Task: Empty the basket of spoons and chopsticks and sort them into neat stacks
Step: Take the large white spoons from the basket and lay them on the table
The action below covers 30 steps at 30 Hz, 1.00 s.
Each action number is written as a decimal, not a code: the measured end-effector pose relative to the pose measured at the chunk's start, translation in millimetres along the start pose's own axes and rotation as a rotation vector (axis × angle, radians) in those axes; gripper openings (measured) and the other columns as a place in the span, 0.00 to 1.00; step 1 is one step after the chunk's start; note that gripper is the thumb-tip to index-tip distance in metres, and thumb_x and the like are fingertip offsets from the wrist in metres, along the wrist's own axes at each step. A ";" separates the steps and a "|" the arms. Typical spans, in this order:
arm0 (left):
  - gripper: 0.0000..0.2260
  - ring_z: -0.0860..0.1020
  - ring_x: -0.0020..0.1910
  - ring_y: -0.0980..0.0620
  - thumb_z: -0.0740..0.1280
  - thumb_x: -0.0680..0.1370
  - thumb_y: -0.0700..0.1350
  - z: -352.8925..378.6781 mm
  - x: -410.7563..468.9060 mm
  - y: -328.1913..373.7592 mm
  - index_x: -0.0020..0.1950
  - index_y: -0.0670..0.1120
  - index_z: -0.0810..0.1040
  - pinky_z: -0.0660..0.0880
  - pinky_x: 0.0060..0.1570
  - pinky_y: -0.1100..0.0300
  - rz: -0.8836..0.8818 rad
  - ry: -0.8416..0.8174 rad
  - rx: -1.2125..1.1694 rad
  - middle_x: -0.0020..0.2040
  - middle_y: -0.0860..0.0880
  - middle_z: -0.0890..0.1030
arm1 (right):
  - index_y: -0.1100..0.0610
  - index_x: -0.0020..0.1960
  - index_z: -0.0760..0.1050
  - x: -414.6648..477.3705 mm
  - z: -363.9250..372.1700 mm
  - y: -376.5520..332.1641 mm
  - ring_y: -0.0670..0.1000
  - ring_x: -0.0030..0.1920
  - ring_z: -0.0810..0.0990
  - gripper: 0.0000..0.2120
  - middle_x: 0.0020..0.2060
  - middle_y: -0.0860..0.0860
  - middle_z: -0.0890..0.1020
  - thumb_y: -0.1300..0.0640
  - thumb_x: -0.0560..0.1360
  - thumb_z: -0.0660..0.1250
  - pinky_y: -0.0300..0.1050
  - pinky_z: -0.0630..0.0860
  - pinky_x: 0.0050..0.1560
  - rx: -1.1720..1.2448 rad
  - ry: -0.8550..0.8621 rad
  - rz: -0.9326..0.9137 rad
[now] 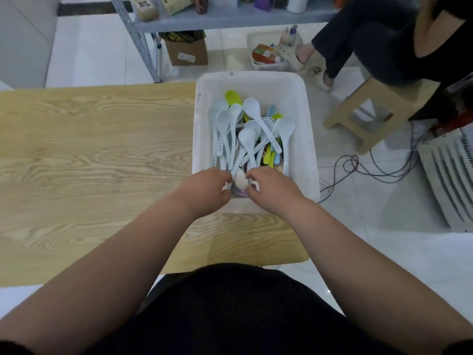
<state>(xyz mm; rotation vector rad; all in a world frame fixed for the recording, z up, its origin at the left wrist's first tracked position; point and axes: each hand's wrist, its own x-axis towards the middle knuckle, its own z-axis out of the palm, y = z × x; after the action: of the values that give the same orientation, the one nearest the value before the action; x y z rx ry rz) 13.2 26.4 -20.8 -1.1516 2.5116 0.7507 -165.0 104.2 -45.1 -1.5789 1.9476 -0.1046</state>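
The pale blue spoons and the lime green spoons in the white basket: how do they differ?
Colour: the pale blue spoons are near white, the lime green spoons vivid. Number: the pale blue are many, the green few. Position: the pale blue lie on top, the green mostly beneath or behind them. Both kinds sit in the white basket, none laid out on the table yet.

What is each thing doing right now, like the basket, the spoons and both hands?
basket: on the right end of the table, full.
white spoons: heaped inside, unsorted.
green spoon: half buried at the far end.
left hand: inside basket, gripping white spoon handles.
right hand: inside basket, fingers curled, hold unclear.
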 end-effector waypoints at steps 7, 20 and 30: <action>0.18 0.76 0.58 0.39 0.66 0.78 0.46 6.9 51.6 9.2 0.68 0.44 0.71 0.74 0.52 0.49 -0.146 0.030 -0.021 0.61 0.42 0.74 | 0.58 0.68 0.72 34.3 -9.2 40.8 0.58 0.65 0.72 0.20 0.65 0.56 0.73 0.54 0.78 0.65 0.54 0.74 0.62 -0.016 0.089 -0.037; 0.18 0.76 0.56 0.36 0.63 0.79 0.44 -16.4 145.7 3.2 0.67 0.40 0.67 0.69 0.47 0.49 -0.207 0.199 0.029 0.64 0.39 0.70 | 0.57 0.80 0.52 101.0 -12.5 36.0 0.59 0.73 0.61 0.50 0.76 0.55 0.61 0.32 0.70 0.69 0.58 0.62 0.67 -0.263 0.127 0.161; 0.14 0.80 0.54 0.37 0.59 0.81 0.43 -32.5 195.7 3.2 0.66 0.41 0.69 0.71 0.44 0.47 -0.359 0.142 0.114 0.56 0.39 0.80 | 0.61 0.68 0.65 109.8 -2.2 28.4 0.62 0.52 0.80 0.19 0.61 0.60 0.72 0.61 0.79 0.62 0.52 0.73 0.47 -0.136 0.209 0.132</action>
<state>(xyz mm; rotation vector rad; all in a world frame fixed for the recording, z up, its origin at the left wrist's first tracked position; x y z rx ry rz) -116.5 -111.4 -80.6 -1.6020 2.3208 0.4397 -200.5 11.9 -100.7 -1.5729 2.2577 -0.0870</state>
